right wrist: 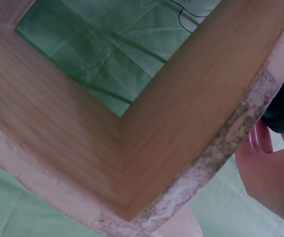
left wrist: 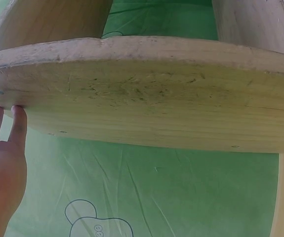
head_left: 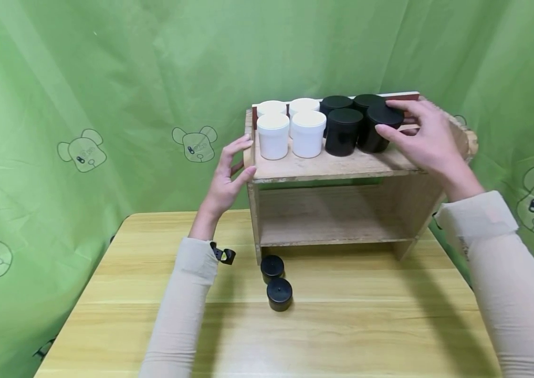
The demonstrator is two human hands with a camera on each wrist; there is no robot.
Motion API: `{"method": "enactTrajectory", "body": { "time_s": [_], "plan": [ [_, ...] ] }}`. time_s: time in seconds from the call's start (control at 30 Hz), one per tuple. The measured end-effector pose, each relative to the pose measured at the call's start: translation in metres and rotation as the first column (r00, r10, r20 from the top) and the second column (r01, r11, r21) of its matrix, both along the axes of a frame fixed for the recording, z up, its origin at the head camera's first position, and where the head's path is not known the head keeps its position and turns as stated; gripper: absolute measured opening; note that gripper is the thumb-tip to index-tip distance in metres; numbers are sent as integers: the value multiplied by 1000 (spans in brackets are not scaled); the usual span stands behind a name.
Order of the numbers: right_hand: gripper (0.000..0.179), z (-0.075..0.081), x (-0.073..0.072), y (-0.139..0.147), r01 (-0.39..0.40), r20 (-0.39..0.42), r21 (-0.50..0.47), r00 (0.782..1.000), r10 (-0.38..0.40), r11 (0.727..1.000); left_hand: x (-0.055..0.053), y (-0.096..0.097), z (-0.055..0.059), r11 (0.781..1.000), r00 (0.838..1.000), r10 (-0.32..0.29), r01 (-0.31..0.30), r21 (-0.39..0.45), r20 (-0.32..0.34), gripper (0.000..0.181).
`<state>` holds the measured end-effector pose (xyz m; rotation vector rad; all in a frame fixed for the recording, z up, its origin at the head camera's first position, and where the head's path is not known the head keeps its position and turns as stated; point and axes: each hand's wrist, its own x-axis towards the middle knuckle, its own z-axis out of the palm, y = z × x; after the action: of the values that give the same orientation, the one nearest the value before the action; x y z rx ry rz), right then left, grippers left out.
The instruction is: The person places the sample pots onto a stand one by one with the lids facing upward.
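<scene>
At the right front of the wooden shelf's top board, my right hand [head_left: 429,134] holds a black lidded jar [head_left: 385,116] between thumb and fingers. Part of that jar [right wrist: 282,111] also shows at the edge of the right wrist view. My left hand [head_left: 226,176] grips the left side panel of the wooden shelf [head_left: 328,169], thumb at its front edge. Fingers [left wrist: 18,126] touch the panel's outer face in the left wrist view. Beside the held jar stand several black jars [head_left: 344,132], then several white jars [head_left: 273,137], in two rows.
Two small black jars [head_left: 279,294] stand on the wood-grain table [head_left: 366,325] in front of the shelf's left leg. A lower board [head_left: 333,215] spans the shelf beneath the top one. Green printed cloth [head_left: 144,79] hangs behind and at both sides.
</scene>
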<state>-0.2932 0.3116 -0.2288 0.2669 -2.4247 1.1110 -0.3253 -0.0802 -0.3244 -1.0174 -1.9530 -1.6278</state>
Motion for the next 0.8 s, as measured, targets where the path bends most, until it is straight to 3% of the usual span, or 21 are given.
{"method": "enactTrajectory", "body": {
  "time_s": [0.17,0.37,0.8],
  "plan": [
    [62,-2,-2,0,23,19,13,1000,-23,1000,3,0,1,1000,1000,-3,3,3,0,54],
    [62,-3,-4,0,43,28,27,999,-44,999,-5,-1,-4,1000,1000,-9,9,-2,-14,56],
    [59,-10,-10,0,42,-20,54,999,-41,998,-8,-2,-4,1000,999,-14,13,-19,-32,53]
  ]
}}
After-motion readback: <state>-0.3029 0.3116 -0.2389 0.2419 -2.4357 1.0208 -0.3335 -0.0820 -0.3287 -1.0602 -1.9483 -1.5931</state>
